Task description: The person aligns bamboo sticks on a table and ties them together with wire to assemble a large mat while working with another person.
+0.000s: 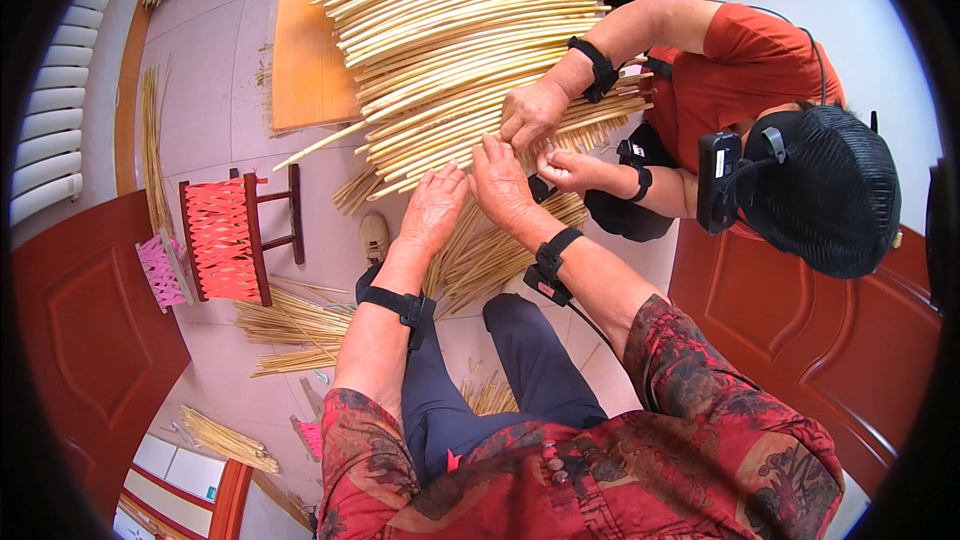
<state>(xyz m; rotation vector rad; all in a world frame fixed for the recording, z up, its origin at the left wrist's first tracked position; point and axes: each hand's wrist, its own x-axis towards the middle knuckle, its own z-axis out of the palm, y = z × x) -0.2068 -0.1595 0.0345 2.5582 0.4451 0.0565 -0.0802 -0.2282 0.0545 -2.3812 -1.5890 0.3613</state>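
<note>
A mat of long pale plant stalks (460, 50), laid side by side, covers the table and overhangs its near edge. At its near edge, my left hand (434, 208) has its fingers curled over the nearest stalk. Close beside it, my right hand (501, 183) pinches the same edge, its fingertips partly hidden. A co-worker in a red top, at the right, has one hand (535, 112) closed on the stalks just beyond my right hand. The co-worker's other hand (570, 170) is pinched near the stalk ends; what it holds is too small to make out.
An orange wooden table (308, 80) supports the mat. Loose stalk bundles (290, 330) lie on the floor around my legs. At left stand a dark-framed stool with red webbing (222, 240) and a pink-webbed one (160, 272). Red doors (100, 330) flank both sides; a white radiator (55, 100) lines the left wall.
</note>
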